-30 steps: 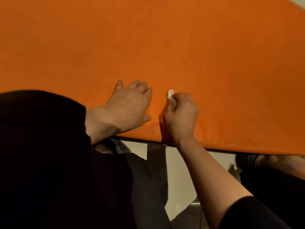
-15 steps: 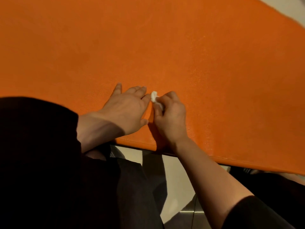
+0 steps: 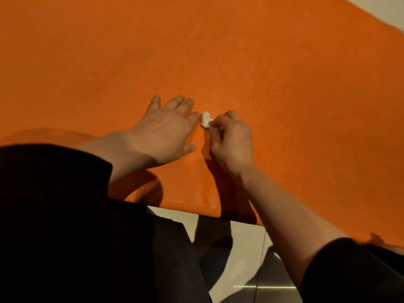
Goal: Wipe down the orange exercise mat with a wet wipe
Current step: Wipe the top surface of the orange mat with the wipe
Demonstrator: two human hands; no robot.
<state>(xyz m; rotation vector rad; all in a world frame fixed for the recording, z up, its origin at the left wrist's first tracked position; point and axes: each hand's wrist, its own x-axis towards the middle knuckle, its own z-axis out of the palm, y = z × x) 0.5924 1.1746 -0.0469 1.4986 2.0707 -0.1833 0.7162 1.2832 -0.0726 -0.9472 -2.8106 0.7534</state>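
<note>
The orange exercise mat (image 3: pixel 240 62) fills the upper frame. At centre, the left hand (image 3: pixel 164 132) lies flat on it, fingers straight. Just beside it, the right hand (image 3: pixel 231 141) pinches a crumpled white wet wipe (image 3: pixel 206 120) against the mat.

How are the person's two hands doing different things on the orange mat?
The left hand lies flat with fingers spread; the right hand is curled. The left hand holds nothing; the right hand pinches a small white wet wipe. Both rest on the orange mat, close together near its front edge.
</note>
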